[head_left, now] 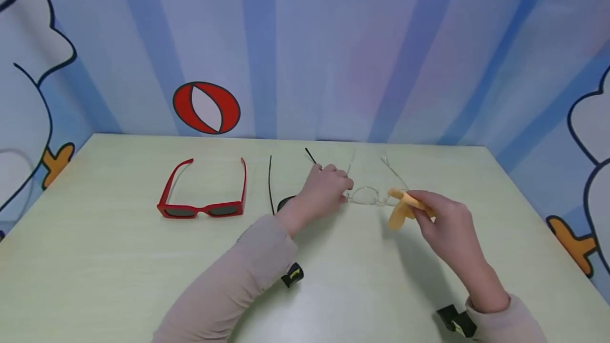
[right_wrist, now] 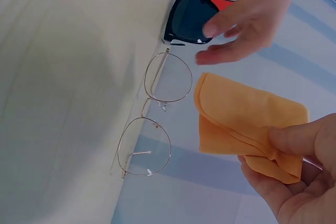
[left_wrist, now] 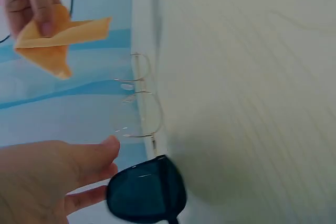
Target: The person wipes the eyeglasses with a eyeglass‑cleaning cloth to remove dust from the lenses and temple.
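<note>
Orange cloth (right_wrist: 247,108) pinched in right grip (head_left: 448,226); wire glasses (head_left: 381,202), long axis sideways, temples (head_left: 394,172) pointing away; left grip (head_left: 325,190) parted, empty.

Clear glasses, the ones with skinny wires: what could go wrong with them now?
The clear glasses have thin frames, so they might bend if the left hand, close to one end, grabs too hard. Its bare fingers could also smudge a lens. And the black glasses sit right beside them, near that same hand, so a bump might knock both pairs together.
</note>
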{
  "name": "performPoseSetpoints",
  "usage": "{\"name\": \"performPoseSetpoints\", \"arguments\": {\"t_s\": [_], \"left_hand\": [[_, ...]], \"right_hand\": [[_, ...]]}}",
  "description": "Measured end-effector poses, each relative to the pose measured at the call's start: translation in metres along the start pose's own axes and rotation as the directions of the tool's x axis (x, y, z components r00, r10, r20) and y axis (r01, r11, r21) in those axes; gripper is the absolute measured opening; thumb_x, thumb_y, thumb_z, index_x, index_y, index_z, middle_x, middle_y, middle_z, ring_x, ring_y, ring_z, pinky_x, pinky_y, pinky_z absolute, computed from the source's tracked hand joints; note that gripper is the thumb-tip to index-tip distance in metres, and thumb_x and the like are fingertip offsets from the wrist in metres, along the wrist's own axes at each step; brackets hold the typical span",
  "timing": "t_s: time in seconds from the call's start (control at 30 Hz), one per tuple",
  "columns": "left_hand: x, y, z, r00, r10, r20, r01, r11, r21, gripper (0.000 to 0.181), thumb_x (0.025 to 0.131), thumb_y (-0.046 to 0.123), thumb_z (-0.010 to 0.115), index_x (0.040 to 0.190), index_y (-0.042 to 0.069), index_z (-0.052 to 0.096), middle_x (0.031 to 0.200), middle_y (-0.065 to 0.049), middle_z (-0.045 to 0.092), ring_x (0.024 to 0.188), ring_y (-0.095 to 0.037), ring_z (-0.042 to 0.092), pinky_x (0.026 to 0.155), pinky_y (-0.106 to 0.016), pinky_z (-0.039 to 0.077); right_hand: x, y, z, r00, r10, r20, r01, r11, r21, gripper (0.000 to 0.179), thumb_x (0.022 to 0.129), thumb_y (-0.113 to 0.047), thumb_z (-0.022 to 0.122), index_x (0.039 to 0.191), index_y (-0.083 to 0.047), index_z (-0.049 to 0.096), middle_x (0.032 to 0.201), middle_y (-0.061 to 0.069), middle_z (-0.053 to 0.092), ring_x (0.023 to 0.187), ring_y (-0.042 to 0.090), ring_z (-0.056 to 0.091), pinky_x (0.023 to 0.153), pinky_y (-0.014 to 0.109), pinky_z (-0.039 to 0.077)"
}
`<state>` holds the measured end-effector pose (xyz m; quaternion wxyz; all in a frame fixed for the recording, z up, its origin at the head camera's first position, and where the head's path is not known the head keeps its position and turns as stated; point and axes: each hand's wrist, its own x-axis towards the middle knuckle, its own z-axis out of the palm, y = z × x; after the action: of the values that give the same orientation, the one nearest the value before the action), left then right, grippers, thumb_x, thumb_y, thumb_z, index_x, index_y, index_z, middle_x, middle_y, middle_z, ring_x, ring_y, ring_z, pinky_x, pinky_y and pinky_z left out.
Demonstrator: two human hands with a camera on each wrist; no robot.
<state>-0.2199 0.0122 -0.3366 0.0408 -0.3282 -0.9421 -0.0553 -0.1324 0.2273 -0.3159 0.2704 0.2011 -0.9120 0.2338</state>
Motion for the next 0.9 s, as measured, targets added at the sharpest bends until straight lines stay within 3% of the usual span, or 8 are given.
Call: {"name": "performPoseSetpoints", "arguments": {"t_s": [0.1,0.23,0.43,0.53,0.63,0.77,0.83,0.9], "left_hand": [[0.011,0.005,0.008,0.999,-0.007,0.032,0.005,0.998,0.06,0.017,0.09,0.023,0.063,0.105,0.019,0.068,0.107,0.002,0.063,0.102,-0.02,0.053,0.092,-0.044,0.039],[0.018,0.005,0.018,0.999,-0.009,0.05,0.004,0.996,0.089,0.008,0.088,0.015,0.062,0.089,0.016,0.07,0.094,0.0,0.064,0.091,-0.02,0.056,0.084,-0.04,0.042],[0.024,0.008,0.026,0.997,0.026,0.066,-0.032,0.996,0.082,0.005,0.085,0.019,0.066,0.084,0.017,0.071,0.093,0.001,0.064,0.099,-0.02,0.056,0.101,-0.049,0.032],[0.026,0.011,0.026,0.996,0.058,0.067,-0.066,0.991,0.119,0.006,0.084,0.023,0.067,0.085,0.018,0.071,0.094,0.002,0.064,0.098,-0.019,0.057,0.104,-0.05,0.027],[0.027,0.013,0.024,0.988,0.133,0.076,-0.143,0.98,0.138,0.006,0.086,0.023,0.066,0.087,0.018,0.07,0.092,0.002,0.065,0.095,-0.017,0.058,0.103,-0.048,0.03],[0.027,0.014,0.02,0.959,0.281,0.021,-0.281,0.96,-0.017,0.01,0.091,0.016,0.062,0.082,0.011,0.063,0.079,0.0,0.059,0.076,-0.015,0.053,0.083,-0.03,0.04],[0.026,0.014,0.018,0.942,0.333,-0.037,-0.335,0.93,-0.149,0.015,0.092,0.012,0.06,0.077,0.01,0.056,0.072,0.0,0.051,0.069,-0.014,0.046,0.072,-0.025,0.037],[0.024,0.014,0.015,0.929,0.359,-0.086,-0.369,0.892,-0.263,0.017,0.091,0.012,0.06,0.076,0.011,0.053,0.072,0.001,0.048,0.069,-0.013,0.043,0.069,-0.023,0.035]], "right_hand": [[0.0,0.002,0.002,1.0,0.012,0.001,-0.012,1.0,0.011,0.03,0.071,0.014,0.072,0.1,0.005,0.068,0.09,0.019,0.069,0.074,0.031,0.066,0.059,0.043,0.053],[-0.001,0.004,0.006,1.0,0.015,0.013,-0.015,1.0,0.021,0.029,0.072,0.012,0.072,0.1,0.005,0.068,0.091,0.019,0.069,0.075,0.031,0.066,0.059,0.042,0.053],[-0.001,0.005,0.005,1.0,0.03,0.002,-0.03,0.999,0.017,0.028,0.072,0.013,0.071,0.098,0.006,0.068,0.09,0.02,0.068,0.075,0.033,0.066,0.06,0.044,0.053],[-0.001,0.005,0.003,0.999,0.045,0.003,-0.045,0.999,0.016,0.027,0.074,0.012,0.07,0.101,0.006,0.068,0.092,0.021,0.068,0.075,0.033,0.066,0.059,0.043,0.053],[0.0,0.005,0.002,0.998,0.059,0.01,-0.059,0.998,0.013,0.029,0.076,0.011,0.069,0.104,0.004,0.068,0.093,0.021,0.068,0.071,0.03,0.066,0.054,0.036,0.051],[0.001,0.007,0.002,0.999,0.053,-0.004,-0.053,0.999,0.006,0.031,0.075,0.012,0.069,0.105,0.003,0.068,0.094,0.021,0.068,0.067,0.028,0.066,0.045,0.026,0.041],[0.001,0.007,0.003,0.999,0.043,-0.022,-0.043,0.999,0.003,0.031,0.075,0.012,0.069,0.105,0.003,0.068,0.095,0.021,0.068,0.063,0.027,0.065,0.042,0.024,0.038],[0.001,0.007,0.004,0.998,0.038,-0.049,-0.038,0.999,0.003,0.031,0.075,0.012,0.069,0.104,0.003,0.068,0.094,0.021,0.068,0.062,0.026,0.064,0.042,0.024,0.037]]}}
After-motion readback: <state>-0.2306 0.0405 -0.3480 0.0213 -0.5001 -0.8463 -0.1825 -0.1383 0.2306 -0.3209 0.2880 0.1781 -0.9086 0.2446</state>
